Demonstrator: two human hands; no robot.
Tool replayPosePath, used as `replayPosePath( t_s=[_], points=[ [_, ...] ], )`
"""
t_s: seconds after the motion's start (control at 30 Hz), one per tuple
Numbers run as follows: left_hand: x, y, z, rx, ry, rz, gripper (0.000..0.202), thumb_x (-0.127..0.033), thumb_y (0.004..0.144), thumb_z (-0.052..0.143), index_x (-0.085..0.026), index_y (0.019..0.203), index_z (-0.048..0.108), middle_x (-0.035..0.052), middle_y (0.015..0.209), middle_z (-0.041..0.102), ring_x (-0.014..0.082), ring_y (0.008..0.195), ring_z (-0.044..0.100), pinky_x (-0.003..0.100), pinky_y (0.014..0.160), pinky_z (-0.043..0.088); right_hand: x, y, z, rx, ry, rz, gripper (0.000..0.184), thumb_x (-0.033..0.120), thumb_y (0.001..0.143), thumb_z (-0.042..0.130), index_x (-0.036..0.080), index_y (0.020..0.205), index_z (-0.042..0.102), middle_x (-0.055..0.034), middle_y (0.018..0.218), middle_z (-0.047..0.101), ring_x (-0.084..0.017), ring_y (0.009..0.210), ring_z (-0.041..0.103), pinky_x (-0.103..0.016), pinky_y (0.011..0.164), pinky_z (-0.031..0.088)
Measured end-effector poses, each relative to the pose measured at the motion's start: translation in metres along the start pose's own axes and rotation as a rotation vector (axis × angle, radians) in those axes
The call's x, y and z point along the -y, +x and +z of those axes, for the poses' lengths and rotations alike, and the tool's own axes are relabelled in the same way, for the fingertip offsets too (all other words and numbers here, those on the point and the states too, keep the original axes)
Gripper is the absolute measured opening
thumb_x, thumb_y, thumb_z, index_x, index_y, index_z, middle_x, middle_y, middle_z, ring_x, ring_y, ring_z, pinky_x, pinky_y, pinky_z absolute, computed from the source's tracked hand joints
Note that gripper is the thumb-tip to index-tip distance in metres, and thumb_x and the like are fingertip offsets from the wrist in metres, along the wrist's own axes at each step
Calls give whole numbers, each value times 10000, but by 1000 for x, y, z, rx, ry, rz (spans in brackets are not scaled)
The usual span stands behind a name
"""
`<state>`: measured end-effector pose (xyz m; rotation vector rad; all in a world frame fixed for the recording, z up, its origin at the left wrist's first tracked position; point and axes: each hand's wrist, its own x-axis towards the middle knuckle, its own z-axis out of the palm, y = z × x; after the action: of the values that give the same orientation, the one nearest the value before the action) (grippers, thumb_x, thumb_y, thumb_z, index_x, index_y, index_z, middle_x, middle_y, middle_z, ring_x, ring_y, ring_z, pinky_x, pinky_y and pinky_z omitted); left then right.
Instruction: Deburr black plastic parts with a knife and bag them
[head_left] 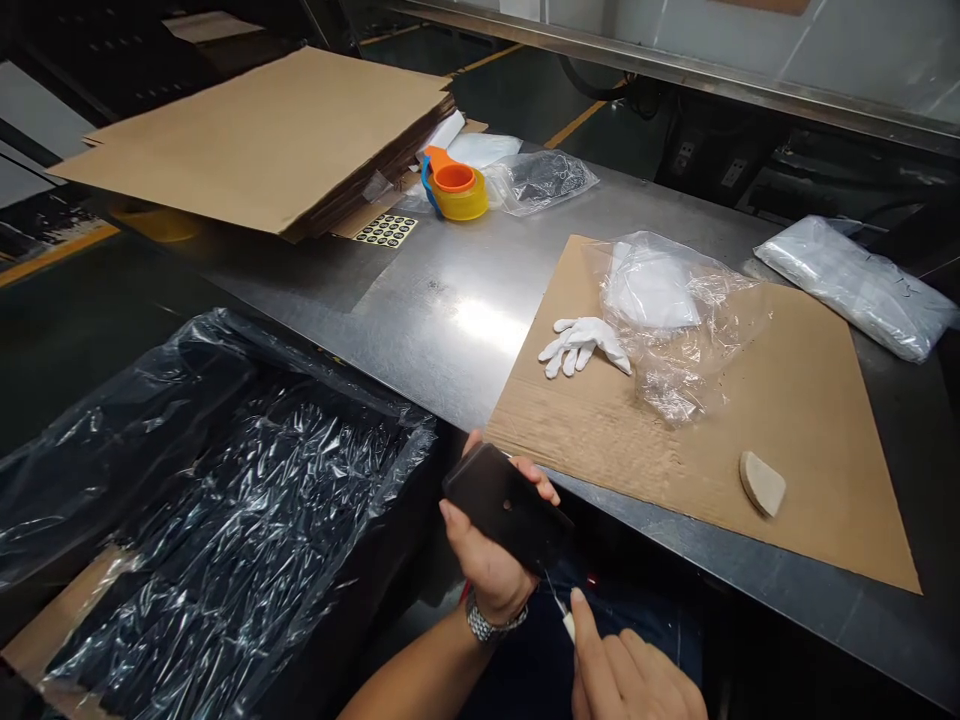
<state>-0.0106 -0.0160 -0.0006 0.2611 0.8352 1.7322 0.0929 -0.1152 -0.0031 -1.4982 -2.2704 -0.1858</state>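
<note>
On the steel worktop (450, 310), a flat brown cardboard sheet (787, 420) lies at the right, carrying a white cloth glove (581, 343), a crumpled clear plastic bag (667, 320) just right of it, and a small tan wedge (762, 483) nearer the front edge. Behind and to the left sits a stack of flattened cardboard (262, 140), with an orange-and-yellow tape dispenser (455, 187) just right of it. A carton lined with black plastic film (210, 500) stands below the worktop's front left.

Right hand (630, 675) cut off by bottom edge; pinched item too small.

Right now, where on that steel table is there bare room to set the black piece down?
Bare steel table lies open between the tape rolls and the cardboard sheet. That sheet is free between the white glove and the beige wedge. It is crowded at the clear bag and the cardboard stack.
</note>
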Motion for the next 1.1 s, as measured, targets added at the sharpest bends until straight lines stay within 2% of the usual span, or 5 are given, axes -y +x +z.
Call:
replayPosePath(
  t_s=[0.67,0.93,1.1],
  points=[
    [-3,-2,0,39,54,79,439,-601,805,385,-364,1126,567,8,696,604,153,570,530,281,538,461,3,0,3,-10,7,9,261,69,863,428,90,958,670,44,428,454,-62,367,444,-223,393,301],
    [-1,-3,-3,68,38,69,432,-589,818,384,-365,1145,555,13,716,616,160,588,544,288,555,466,3,-2,1,21,-94,-36,255,31,835,436,76,942,663,45,433,441,-66,371,434,-233,400,287],
    [0,-4,-3,11,74,13,454,-589,807,415,-332,1162,532,13,724,617,160,598,557,286,573,479,1,1,-2,-11,-118,-8,279,45,869,417,116,971,666,43,444,411,-65,389,407,-243,416,263]
  ],
)
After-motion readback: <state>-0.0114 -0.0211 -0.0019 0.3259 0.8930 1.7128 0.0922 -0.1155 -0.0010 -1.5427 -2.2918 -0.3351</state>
